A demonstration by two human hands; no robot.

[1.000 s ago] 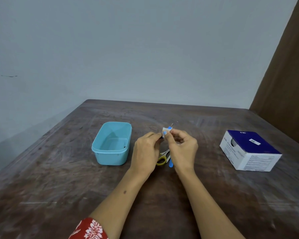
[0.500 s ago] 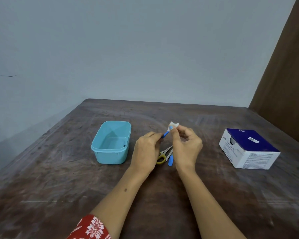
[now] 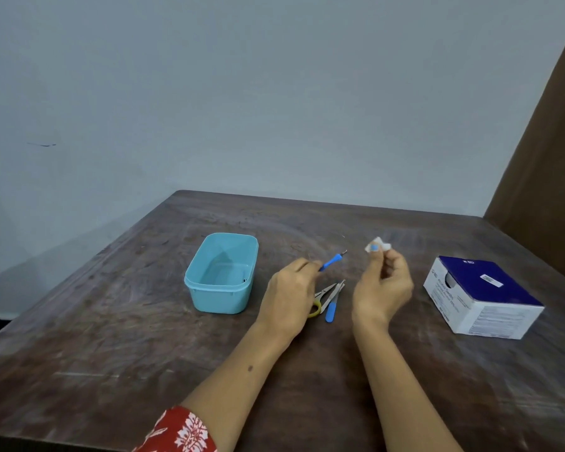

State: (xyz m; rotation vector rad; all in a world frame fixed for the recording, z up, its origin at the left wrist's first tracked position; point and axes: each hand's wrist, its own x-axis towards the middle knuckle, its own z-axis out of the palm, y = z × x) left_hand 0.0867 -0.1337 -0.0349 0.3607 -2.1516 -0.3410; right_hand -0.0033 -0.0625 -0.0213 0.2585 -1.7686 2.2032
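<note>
1. Tool, blue-handled with a hooked metal tip, is pinched by the left hand above the table.
2. The right hand pinches a white pad, held apart from that tip.
3. The blue-and-white box carries a white label and print too small to read.

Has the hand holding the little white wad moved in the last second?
Yes. The right hand, pinching the white wad, has swung right, away from the blue-handled tool in the left hand and closer to the box.
</note>
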